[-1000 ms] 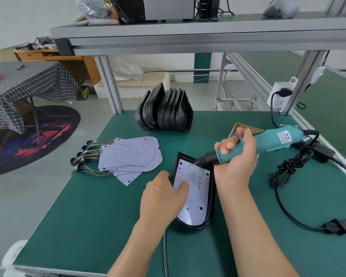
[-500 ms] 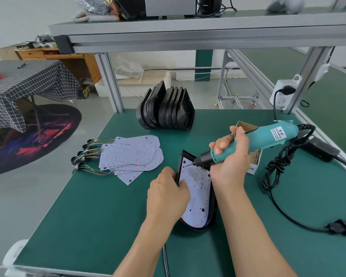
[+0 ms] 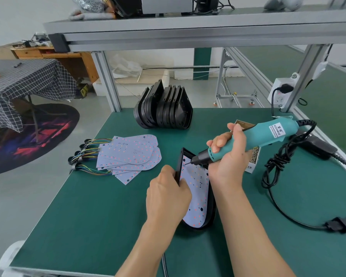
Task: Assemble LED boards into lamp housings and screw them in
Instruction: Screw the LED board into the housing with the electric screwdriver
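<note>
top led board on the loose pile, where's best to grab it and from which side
Pinch the top LED board at its rounded right end, coming from the right. That end overhangs the boards below and is free, while the left end carries the wire bundles.

A pale LED board (image 3: 196, 194), dotted red and black, lies flat inside a black lamp housing (image 3: 211, 214) — its left wall under the left hand's fingers. The teal electric screwdriver (image 3: 254, 139), gripped in the right fingers, slants down — bit tip touching the board's far left corner.
</note>
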